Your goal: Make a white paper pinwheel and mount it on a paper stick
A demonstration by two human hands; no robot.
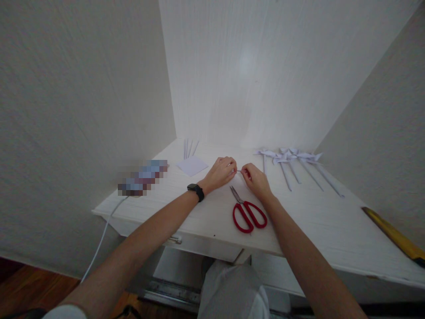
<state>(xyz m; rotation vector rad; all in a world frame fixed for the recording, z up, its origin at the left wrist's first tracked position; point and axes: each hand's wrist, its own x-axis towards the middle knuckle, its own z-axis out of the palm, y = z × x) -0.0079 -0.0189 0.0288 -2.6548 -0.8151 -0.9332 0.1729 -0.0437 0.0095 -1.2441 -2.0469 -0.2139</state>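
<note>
Two hands close together over the white table (pixel 325 221), fingertips almost meeting. Left hand (pixel 221 172) curled small, fingers pinched shut on one end of a tiny thin piece (pixel 239 171). Right hand (pixel 255 177) curled the same way, pinching the other end. Too small and blurry to tell what the piece is. Held just above the table, right between both hands. Black watch (pixel 195 191) on the left wrist.

Red scissors (pixel 247 212) flat on the table just in front of the right hand, blades closed and pointing toward the hands, not touched. White paper square (pixel 191 165) lying just left of the left hand, near but apart. A few thin white sticks (pixel 189 148) behind the square, close to the wall. Row of white paper pinwheels (pixel 292 161) on sticks lying to the right, well apart from the hands. White cable (pixel 102 235) hanging off the left edge of the table. Yellow strip (pixel 392 234) at the far right edge.
</note>
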